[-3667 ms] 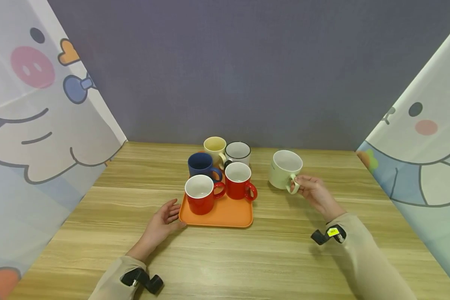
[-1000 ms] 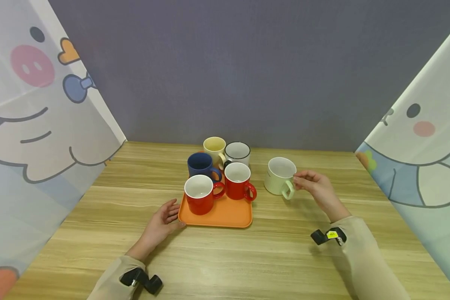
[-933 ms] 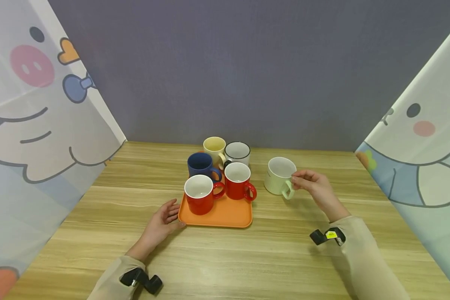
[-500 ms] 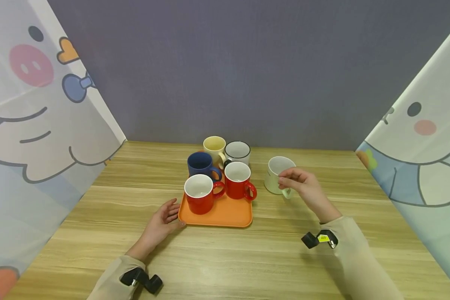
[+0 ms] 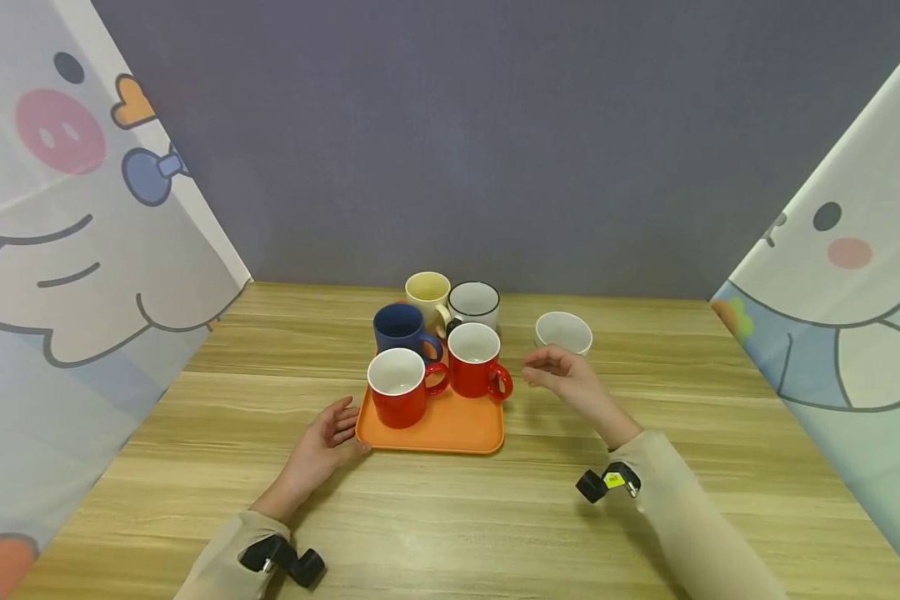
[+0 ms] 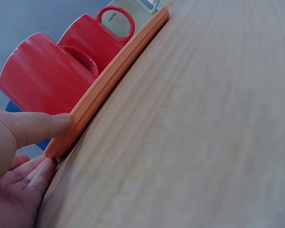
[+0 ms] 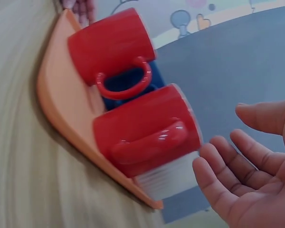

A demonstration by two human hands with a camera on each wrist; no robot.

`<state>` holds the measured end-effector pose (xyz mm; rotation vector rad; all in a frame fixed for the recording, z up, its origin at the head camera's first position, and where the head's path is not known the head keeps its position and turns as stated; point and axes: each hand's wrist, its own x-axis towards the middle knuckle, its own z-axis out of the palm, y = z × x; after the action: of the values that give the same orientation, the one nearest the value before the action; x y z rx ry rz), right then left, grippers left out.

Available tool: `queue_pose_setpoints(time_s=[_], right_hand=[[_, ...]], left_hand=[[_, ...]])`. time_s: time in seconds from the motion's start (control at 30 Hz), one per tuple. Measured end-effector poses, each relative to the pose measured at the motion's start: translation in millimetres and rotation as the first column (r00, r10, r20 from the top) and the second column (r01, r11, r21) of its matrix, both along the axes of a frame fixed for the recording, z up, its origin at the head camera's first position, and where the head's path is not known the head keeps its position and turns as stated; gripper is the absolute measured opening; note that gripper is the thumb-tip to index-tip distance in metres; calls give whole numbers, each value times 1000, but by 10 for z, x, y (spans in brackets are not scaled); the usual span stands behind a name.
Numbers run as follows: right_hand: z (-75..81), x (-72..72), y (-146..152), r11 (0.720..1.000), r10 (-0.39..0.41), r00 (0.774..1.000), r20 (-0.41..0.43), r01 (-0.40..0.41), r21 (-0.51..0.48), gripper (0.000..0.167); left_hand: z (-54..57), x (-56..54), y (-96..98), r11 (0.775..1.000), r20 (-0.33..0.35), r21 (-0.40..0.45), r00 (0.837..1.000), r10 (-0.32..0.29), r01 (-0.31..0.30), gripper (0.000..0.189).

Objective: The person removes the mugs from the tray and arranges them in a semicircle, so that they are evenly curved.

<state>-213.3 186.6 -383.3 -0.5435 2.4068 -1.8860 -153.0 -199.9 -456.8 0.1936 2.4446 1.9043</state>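
My left hand (image 5: 322, 450) holds the front left corner of an orange tray (image 5: 450, 437), thumb on the front edge and fingers along the left side. Near the front of the tray stand two red mugs, a left one (image 5: 403, 408) and a right one (image 5: 468, 379). My right hand (image 5: 573, 387) has nothing in it and hovers just right of the right red mug's handle, fingers loosely bent and thumb apart in the right wrist view. Behind it stands a pale green mug (image 5: 562, 329), its lower part and handle hidden by the hand.
Behind the red mugs are a blue mug (image 5: 397, 329), a pale yellow mug (image 5: 426, 304) and a white mug with a dark rim (image 5: 480, 312). A grey wall (image 5: 450, 150) closes off the back of the wooden table (image 5: 420, 525), with cartoon-printed sheets on both sides.
The right hand has set the pale green mug down on the table and let go of its handle. It has moved left toward the right red mug. The left hand stays at the tray corner.
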Motion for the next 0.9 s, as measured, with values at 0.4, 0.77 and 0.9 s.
queue_pose_setpoints(time_s=[0.4,0.77,0.9], right_hand=[[-296,-121,-192,999,-47,999,-2,47,-1,29],[-372,-131,-309,988,46,991,124,-28,-149,27],[-377,-155,-320,988,84,987,137,-64,-144,28]], left_hand=[[-3,-4,-5,1000,3,-2,1000,-1,1,79],[29,1,7,1000,7,-13,1000,3,-3,79],[41,4,13,1000,21,-14,1000,3,-2,80]])
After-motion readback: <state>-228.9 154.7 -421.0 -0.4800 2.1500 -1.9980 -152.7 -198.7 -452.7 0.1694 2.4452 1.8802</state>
